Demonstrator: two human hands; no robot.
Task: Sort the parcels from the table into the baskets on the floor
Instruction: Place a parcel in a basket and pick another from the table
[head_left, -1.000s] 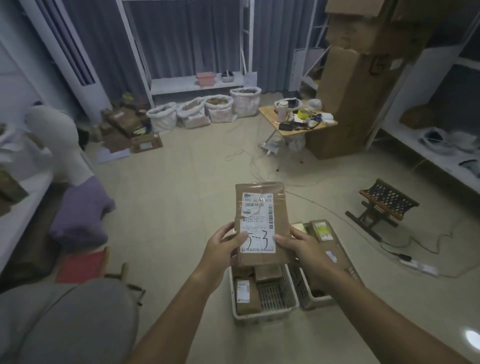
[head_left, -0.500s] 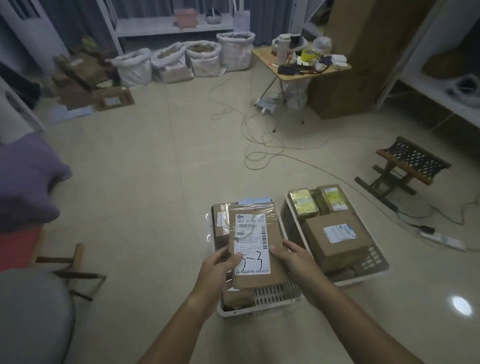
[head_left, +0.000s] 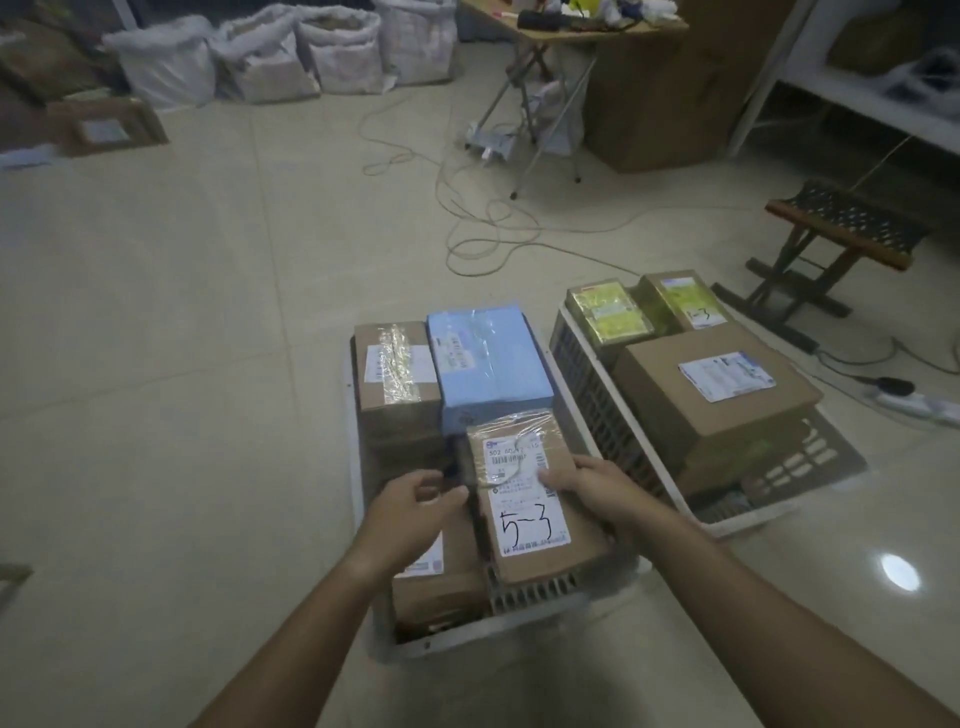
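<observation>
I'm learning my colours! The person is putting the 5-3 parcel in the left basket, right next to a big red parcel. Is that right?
Nearly. In the head view, the big parcel just behind the 5-3 parcel in the left basket is light blue, not red. The right hand rests on the 5-3 parcel.

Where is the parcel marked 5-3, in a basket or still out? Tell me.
In. The parcel marked 5-3 lies flat inside the left basket, near the blue parcel; the right hand rests on it.
</observation>
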